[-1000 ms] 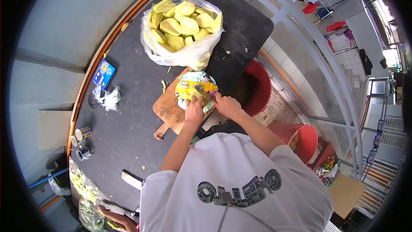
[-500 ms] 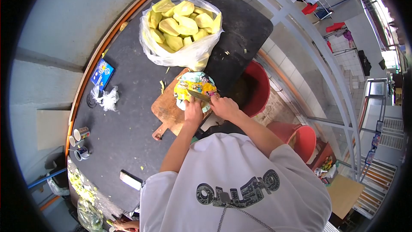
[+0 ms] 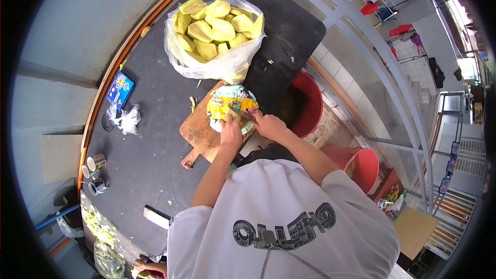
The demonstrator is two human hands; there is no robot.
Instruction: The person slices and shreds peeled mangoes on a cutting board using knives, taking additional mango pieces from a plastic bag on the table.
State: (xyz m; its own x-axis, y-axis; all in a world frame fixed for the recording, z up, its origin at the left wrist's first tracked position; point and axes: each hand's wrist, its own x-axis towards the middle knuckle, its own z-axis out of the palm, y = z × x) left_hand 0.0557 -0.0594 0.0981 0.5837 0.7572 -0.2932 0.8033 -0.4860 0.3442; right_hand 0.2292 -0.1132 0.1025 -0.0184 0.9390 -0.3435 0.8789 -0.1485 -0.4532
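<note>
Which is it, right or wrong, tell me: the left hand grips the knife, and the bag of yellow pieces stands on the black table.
Wrong hand: the head view shows the right hand gripping the knife. The bag of yellow pieces does stand on the black table.

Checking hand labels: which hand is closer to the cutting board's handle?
Left. The left hand is forward and to the right of the board handle; the right hand is also forward, but farther right, beyond the left hand.
</note>
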